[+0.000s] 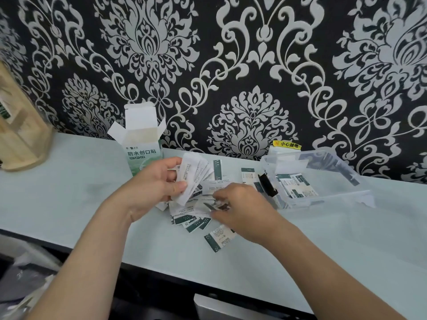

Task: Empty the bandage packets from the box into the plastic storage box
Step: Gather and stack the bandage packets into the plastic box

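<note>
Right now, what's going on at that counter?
The left hand holds a fanned bunch of packets while the right hand reaches into the loose pile on the counter, its grip blurred. The cardboard box stands open behind them. The plastic storage box at the right holds only a few packets.

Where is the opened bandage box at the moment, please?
Head view: the bandage box stands upright left of centre on the table, against the patterned wall, just behind the left hand holding packets.
</note>
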A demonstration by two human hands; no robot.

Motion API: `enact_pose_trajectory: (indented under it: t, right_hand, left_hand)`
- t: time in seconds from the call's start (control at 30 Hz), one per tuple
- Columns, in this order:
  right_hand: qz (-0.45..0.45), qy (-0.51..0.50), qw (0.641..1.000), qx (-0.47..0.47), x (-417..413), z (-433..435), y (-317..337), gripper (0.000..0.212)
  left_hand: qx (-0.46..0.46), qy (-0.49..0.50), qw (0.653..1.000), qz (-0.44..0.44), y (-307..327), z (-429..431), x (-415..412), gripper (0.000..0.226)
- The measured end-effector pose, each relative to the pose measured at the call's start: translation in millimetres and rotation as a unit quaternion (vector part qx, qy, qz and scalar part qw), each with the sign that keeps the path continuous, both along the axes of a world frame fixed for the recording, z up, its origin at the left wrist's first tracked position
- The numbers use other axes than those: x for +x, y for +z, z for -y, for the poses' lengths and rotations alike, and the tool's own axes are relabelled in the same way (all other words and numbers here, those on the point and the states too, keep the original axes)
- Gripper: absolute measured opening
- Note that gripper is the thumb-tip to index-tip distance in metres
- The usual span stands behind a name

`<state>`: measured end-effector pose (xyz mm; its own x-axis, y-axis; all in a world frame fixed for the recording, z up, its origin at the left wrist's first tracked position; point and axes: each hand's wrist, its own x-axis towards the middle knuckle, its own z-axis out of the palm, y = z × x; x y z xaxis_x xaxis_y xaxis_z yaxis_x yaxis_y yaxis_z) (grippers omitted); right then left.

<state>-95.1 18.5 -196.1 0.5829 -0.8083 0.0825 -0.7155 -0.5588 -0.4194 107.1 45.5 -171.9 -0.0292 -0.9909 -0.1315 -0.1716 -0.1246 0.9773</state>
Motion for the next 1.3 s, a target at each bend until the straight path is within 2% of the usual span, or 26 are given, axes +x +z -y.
enact_pose_trajectory:
  t: [0.07,0.13,0.2,0.27,0.33,0.4,0.47,0.53,0.67,0.73,0.77,0.8,0.83,0.9,0.93,0.97,1.03,1.1,1.17,1.2,1.3]
  right_hand:
    - [-0.001,-0.004,1.000,0.030,-1,1,4,0.047]
    - [0.099,-0.037,0.987,0.122,-2,1,12,0.059]
    - [0.281,-0.045,0.924,0.253,-3,1,17,0.036]
    - [0.425,-0.082,0.846,0.312,-1,2,18,0.016]
    - [0.489,-0.133,0.797,0.328,2,3,19,0.021]
    - [0.515,-0.154,0.769,0.346,4,5,21,0.030]
    - [0.525,-0.172,0.762,0.338,6,6,23,0.036]
    - [0.526,-0.210,0.771,0.291,6,8,27,0.037]
    - [0.511,-0.250,0.803,0.176,0,9,32,0.047]
    - [0.508,-0.250,0.809,0.157,-1,9,33,0.046]
    - [0.509,-0.251,0.805,0.170,-1,8,33,0.044]
    - [0.524,-0.243,0.790,0.206,1,8,32,0.040]
    - [0.549,-0.220,0.765,0.256,4,6,34,0.037]
    - [0.579,-0.145,0.730,0.333,7,3,37,0.039]
    - [0.576,-0.116,0.733,0.342,7,2,36,0.040]
    - [0.575,-0.100,0.738,0.340,7,3,35,0.037]
    - [0.575,-0.099,0.748,0.316,4,6,32,0.027]
    - [0.579,-0.121,0.747,0.304,1,11,29,0.024]
    - [0.573,-0.139,0.749,0.303,-1,15,26,0.031]
    - [0.565,-0.143,0.756,0.298,-1,15,26,0.032]
    - [0.544,-0.146,0.775,0.288,0,13,25,0.026]
  left_hand:
    - [0.013,0.006,0.999,-0.031,0,1,-9,0.041]
    - [0.024,0.010,0.998,-0.058,-2,4,-20,0.041]
    - [0.030,0.007,0.997,-0.076,-3,6,-33,0.044]
    - [0.023,0.010,0.996,-0.087,-2,9,-44,0.046]
    - [0.015,0.013,0.997,-0.075,0,11,-50,0.050]
    - [0.007,0.033,0.998,-0.046,3,12,-49,0.053]
    - [-0.006,0.062,0.998,0.003,5,13,-42,0.055]
    - [-0.013,0.082,0.996,0.038,8,11,-34,0.055]
    - [-0.068,0.158,0.985,0.015,12,8,-24,0.039]
    - [-0.155,0.236,0.959,0.005,15,7,-29,0.036]
    - [-0.202,0.262,0.943,0.034,17,6,-37,0.037]
    - [-0.254,0.261,0.926,0.096,18,3,-46,0.038]
    - [-0.312,0.232,0.900,0.196,17,2,-56,0.037]
    - [-0.405,0.148,0.805,0.406,10,3,-72,0.032]
    - [-0.424,0.130,0.772,0.456,5,6,-76,0.029]
    - [-0.422,0.119,0.766,0.469,2,9,-77,0.025]
    - [-0.407,0.101,0.798,0.432,1,11,-76,0.017]
    - [-0.357,0.078,0.868,0.336,5,7,-76,0.025]
    - [-0.284,0.072,0.931,0.217,9,4,-76,0.026]
    - [-0.260,0.086,0.944,0.184,11,4,-76,0.019]
    - [-0.203,0.153,0.952,0.169,11,7,-71,0.010]
